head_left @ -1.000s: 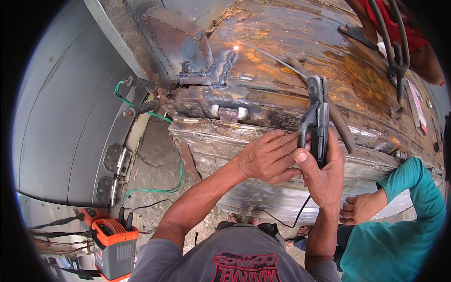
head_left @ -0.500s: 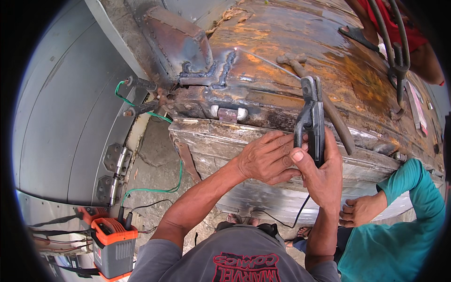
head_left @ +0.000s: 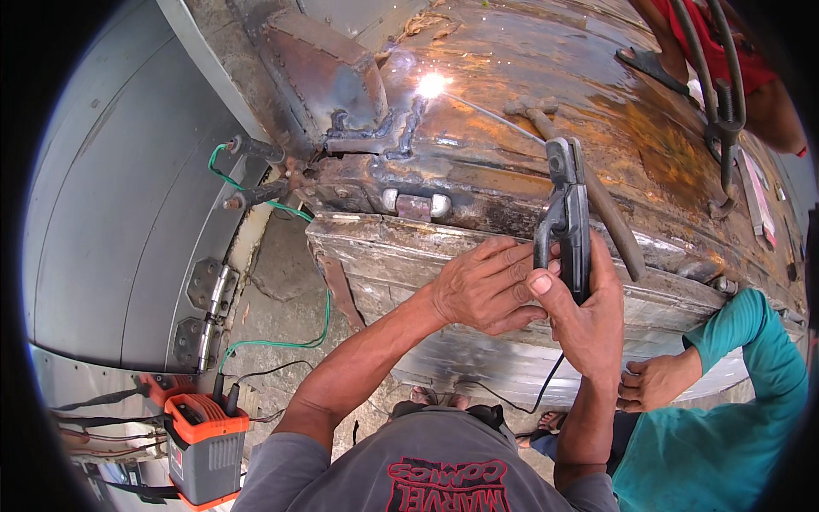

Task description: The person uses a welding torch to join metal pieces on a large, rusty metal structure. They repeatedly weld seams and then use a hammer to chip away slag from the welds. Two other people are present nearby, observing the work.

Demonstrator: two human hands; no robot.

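My right hand (head_left: 589,320) is wrapped round a black electrode holder (head_left: 573,226), thumb along its near end. From the left, my left hand (head_left: 490,286) closes against the holder's lower part with bent fingers; its fingertips are partly hidden there. A thin welding rod (head_left: 495,118) runs from the holder's jaws up and left. At the rod's tip a bright arc (head_left: 432,84) throws sparks on the rusty metal plate (head_left: 503,51), just above a dark weld bead (head_left: 409,128). A hammer (head_left: 601,196) lies on the plate behind the holder.
An orange and grey welding machine (head_left: 207,448) stands lower left, with green wire (head_left: 290,343) near it. At right are a co-worker's teal sleeve (head_left: 746,341) and hand (head_left: 657,381). Another person's sandalled foot (head_left: 653,68) is on the plate, by a metal clamp-like tool (head_left: 727,119).
The rod's tip has gone from a small glow to a bright, sparking arc with a little smoke. My hands and the holder stay nearly in place.
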